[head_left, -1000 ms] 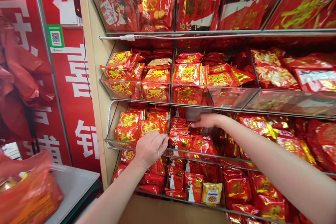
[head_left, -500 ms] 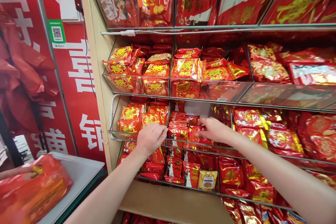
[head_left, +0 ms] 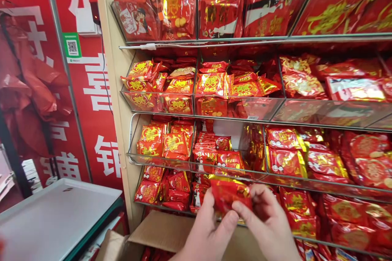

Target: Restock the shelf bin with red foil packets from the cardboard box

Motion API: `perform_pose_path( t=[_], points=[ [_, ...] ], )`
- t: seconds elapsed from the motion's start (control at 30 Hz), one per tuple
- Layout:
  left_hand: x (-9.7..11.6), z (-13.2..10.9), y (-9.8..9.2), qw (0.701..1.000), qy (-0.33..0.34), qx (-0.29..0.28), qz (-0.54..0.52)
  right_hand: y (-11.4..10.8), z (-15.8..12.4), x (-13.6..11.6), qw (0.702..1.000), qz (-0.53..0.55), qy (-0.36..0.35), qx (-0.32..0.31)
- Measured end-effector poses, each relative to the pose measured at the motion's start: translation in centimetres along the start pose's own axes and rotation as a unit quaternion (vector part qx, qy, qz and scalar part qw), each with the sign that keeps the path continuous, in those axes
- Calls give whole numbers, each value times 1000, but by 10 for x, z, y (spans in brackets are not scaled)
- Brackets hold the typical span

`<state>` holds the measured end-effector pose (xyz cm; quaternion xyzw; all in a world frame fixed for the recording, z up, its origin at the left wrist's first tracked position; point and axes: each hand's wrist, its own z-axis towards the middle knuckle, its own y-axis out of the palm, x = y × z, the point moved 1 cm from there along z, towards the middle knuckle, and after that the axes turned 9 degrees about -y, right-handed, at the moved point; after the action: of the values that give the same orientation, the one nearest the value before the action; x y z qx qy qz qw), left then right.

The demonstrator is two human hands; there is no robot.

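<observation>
Filling most of the view, the shelf unit (head_left: pixel 119 102) carries clear-fronted bins (head_left: pixel 159 159) packed with red and gold snack packets (head_left: pixel 174 144) (several tiers, all much alike). At lower left sits a grey desk (head_left: pixel 58 212), and a cardboard box (head_left: pixel 162 232) lies under the lowest bins. Low in front of the shelves, the left hand (head_left: pixel 205 236) and right hand (head_left: pixel 269 224) meet on one small red packet (head_left: pixel 229 195), the fingers of both pinching its lower edge, with the packet held upright between them.

Tiered shelf (head_left: pixel 196 116) bins hold red-gold packets (head_left: pixel 211 83), probably snacks.
</observation>
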<state>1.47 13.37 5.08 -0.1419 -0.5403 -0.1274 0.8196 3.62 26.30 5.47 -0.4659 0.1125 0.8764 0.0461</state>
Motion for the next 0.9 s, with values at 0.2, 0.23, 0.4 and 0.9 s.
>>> perform_pose_path(
  t=[0.2, 0.23, 0.4, 0.9],
  points=[
    [-8, -9, 2, 987, -140, -80, -12, -16, -16, 19, 998, 25, 49, -12],
    [-5, -9, 0, 984, -159, -80, 0, -20, -14, 20, 997, 38, 61, 5],
    [0, -4, -5, 976, -202, 32, -69, -20, -15, 23, 977, 152, 124, 78],
    [-17, -15, -12, 984, -64, 149, 71, 4, -23, 37, 994, -111, -3, 22]
  ],
)
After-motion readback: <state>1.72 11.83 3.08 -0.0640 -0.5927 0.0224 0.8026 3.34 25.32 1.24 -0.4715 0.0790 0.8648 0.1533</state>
